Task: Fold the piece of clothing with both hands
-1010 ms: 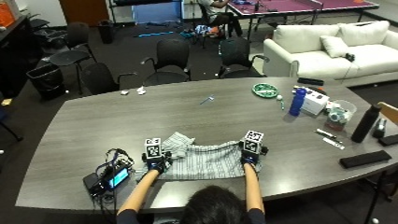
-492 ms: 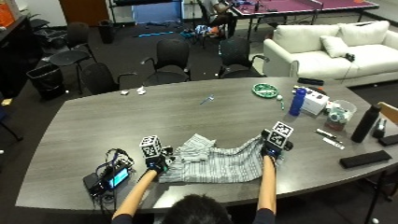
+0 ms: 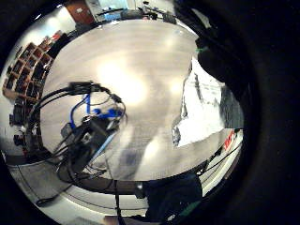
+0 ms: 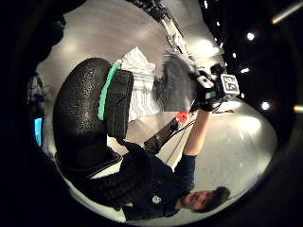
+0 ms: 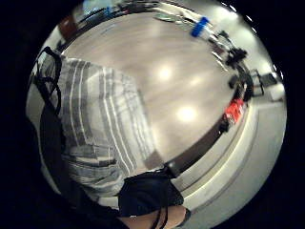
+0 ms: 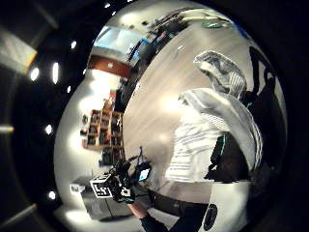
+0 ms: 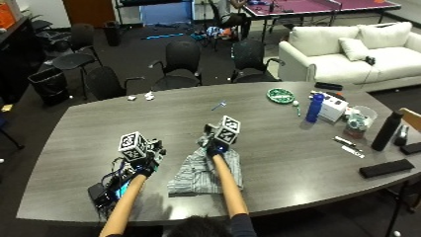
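The shirt (image 7: 205, 174) lies near the table's (image 7: 296, 143) front edge, already doubled over into a narrower stack. The right hand (image 7: 216, 146) pinches its far edge; the left hand (image 7: 146, 162) rests beside it, fingers relaxed, holding nothing. At least one more fold seems left.

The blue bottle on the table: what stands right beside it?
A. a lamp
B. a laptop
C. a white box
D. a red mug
C: in the outside view the blue bottle stands upright next to a white box on the table.
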### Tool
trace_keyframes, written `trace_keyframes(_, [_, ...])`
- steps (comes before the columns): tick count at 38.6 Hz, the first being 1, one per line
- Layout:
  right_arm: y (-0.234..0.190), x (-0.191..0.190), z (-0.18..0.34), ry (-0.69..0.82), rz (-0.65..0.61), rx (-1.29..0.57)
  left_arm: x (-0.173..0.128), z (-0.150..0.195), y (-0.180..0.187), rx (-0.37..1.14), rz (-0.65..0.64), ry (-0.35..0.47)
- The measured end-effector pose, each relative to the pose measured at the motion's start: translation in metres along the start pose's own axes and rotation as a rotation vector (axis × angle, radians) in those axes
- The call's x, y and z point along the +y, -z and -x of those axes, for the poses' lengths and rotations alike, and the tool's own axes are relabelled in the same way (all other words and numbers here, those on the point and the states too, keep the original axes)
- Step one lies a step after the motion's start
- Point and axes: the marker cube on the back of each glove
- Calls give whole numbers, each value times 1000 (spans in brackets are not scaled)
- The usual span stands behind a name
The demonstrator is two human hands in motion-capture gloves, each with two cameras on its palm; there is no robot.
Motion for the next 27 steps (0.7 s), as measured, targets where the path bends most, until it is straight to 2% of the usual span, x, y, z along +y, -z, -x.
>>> trace_keyframes(3, [-34,29,53,50,96,-28,5,11,10,-66,-8,41])
trace_keyframes(7, [-96,56,97,101,210,19,13,24,16,-103,-17,54])
trace_keyframes(11, [-159,86,136,222,277,117,32,37,24,-112,-9,80])
trace_keyframes(13, [-176,105,153,307,311,153,34,49,21,-124,-6,99])
trace_keyframes(17, [-175,132,175,433,317,149,38,65,22,-175,-5,182])
trace_keyframes(21, [-157,139,187,537,327,38,38,73,24,-281,-19,288])
trace_keyframes(24, [-142,134,187,567,309,-15,44,66,31,-333,-27,307])
trace_keyframes(27, [-120,127,181,561,285,-85,51,52,42,-370,-47,290])
